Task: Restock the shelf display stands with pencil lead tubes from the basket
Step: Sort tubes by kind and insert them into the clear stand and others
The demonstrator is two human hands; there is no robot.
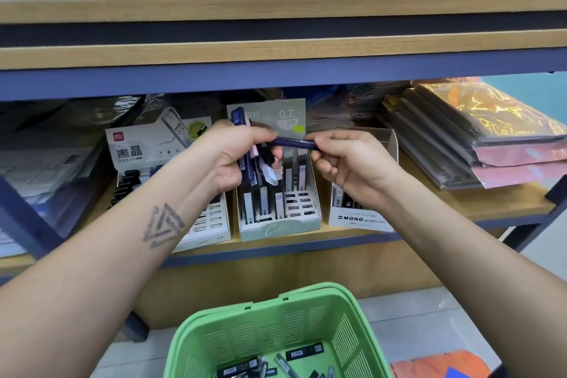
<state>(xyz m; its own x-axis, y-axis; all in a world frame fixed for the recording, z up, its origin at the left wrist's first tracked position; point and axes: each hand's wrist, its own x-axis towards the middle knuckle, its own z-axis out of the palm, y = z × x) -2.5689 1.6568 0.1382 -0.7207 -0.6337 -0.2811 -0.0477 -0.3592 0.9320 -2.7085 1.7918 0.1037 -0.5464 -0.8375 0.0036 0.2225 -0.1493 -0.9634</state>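
The job looks partly done: the left hand [228,156] grips a bunch of tubes [256,163], the right hand [343,159] pinches one blue tube [296,143] over the half-filled middle stand [277,193], and more lie in the basket [352,325].

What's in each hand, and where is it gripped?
Left hand clutches a bunch of lead tubes around their middles; right hand pinches one dark blue tube by its end.
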